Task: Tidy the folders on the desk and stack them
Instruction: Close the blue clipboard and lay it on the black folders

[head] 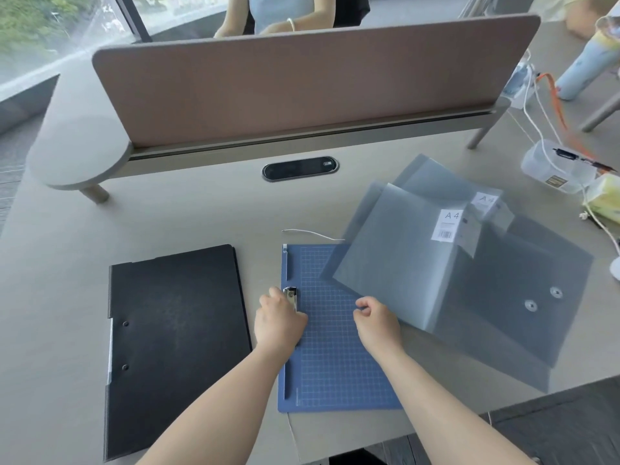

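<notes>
The blue folder (335, 330) lay near on the desk (201, 213), its metal clip (291, 297) gripped by the left hand (278, 322). The right hand (377, 322) was curled, pinching the edge of the translucent folders (419, 263) overlapping the blue one from the right. Those slick sheets could be slid apart if dragged carelessly.

Two bare forearms reach up from the bottom of the frame

The left hand (280, 322) sits lower centre, fingers curled, knuckles up; the right hand (377, 322) just right of it, loosely fisted, thumb pinched against forefinger
</notes>
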Motion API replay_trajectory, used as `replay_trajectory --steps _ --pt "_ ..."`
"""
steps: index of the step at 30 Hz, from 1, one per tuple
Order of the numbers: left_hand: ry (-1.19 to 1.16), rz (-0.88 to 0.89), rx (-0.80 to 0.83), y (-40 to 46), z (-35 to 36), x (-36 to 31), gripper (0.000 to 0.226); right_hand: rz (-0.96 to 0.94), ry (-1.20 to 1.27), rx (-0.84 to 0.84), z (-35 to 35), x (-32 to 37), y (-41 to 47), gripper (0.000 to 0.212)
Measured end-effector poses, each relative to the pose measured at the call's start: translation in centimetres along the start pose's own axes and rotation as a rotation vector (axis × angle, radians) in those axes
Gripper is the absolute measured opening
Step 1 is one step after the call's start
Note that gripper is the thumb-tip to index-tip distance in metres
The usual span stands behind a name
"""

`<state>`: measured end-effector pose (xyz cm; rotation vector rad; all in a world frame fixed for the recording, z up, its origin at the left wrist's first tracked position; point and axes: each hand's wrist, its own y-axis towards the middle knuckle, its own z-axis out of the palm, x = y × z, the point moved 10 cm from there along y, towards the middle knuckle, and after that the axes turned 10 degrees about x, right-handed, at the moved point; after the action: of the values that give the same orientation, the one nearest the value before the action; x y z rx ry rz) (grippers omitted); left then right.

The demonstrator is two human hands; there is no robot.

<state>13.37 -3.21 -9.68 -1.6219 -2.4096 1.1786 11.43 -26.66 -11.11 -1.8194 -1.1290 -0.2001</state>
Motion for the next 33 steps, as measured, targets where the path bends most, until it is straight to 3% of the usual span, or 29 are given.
replay_trajectory --steps 15,28,33 --pt "0.04 -0.07 -0.015 0.5 -4.7 3.5 0.031 0.04 -0.072 -0.178 -0.7 0.6 -0.9 0.032" --pt "0.026 -0.138 -0.097 -0.7 -9.9 9.1 0.03 0.032 -0.004 -0.003 4.0 4.3 -0.7 0.034" --pt "-0.024 -0.169 -0.148 -1.8 -12.2 12.3 0.027 -0.024 0.054 0.083 7.1 7.0 -1.0 0.018"
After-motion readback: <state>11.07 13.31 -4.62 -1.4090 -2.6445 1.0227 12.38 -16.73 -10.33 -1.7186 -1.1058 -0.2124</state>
